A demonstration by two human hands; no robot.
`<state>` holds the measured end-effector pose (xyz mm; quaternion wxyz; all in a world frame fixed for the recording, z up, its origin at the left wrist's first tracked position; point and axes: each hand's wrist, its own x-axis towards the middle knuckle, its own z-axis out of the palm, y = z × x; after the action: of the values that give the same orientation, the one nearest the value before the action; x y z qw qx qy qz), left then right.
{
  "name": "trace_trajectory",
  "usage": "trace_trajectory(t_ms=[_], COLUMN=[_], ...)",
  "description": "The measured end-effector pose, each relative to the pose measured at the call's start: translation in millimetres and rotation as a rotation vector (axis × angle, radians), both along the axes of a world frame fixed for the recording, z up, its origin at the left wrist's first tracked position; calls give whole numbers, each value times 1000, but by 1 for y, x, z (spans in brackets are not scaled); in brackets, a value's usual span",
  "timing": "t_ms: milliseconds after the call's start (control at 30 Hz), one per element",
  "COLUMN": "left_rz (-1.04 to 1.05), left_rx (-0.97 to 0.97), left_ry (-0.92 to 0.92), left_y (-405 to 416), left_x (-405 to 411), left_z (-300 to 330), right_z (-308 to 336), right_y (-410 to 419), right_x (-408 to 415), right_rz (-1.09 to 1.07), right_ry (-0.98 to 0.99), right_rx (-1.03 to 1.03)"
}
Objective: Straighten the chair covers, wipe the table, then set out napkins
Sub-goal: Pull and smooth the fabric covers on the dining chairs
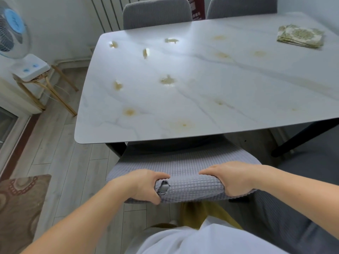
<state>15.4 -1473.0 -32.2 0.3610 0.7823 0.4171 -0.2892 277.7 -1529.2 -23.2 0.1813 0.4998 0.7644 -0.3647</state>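
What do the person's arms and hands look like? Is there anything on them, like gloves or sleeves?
No gloves and no sleeves show. Both forearms are bare up to the picture's edge. The left hand and the right hand are bare too, with no rings, watch or bracelet that I can see. Lower down there is white clothing on the body.

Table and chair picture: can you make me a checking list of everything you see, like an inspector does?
Surface: white marble-look table carries many yellowish stains.
Job's things: grey chair cover bunched at the chair's top edge, with a tear; folded napkins at the table's far right corner.
Clutter: nothing seen.
Hands: left hand and right hand both grip the cover.
Cables: nothing seen.
Surroundings: fan on a wooden stool, two grey chairs across the table, patterned rug.
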Motion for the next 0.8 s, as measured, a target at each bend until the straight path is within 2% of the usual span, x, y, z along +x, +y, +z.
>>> trace_trajectory(t_ms=[300,433,567,800], left_rz=[-25,-76,-114,-385], left_rx=[-193,-156,-36,34], left_ry=[74,-33,-167,-257], left_y=[19,31,30,-9], left_x=[14,54,112,239], left_z=[12,27,41,55], right_z=[2,18,33,28], right_y=[-22,-47,-84,-188], right_x=[9,41,88,200], right_rz=[-100,-227,-465,-785], right_ry=[-91,-125,-143,-479], right_rx=[196,271,255,113])
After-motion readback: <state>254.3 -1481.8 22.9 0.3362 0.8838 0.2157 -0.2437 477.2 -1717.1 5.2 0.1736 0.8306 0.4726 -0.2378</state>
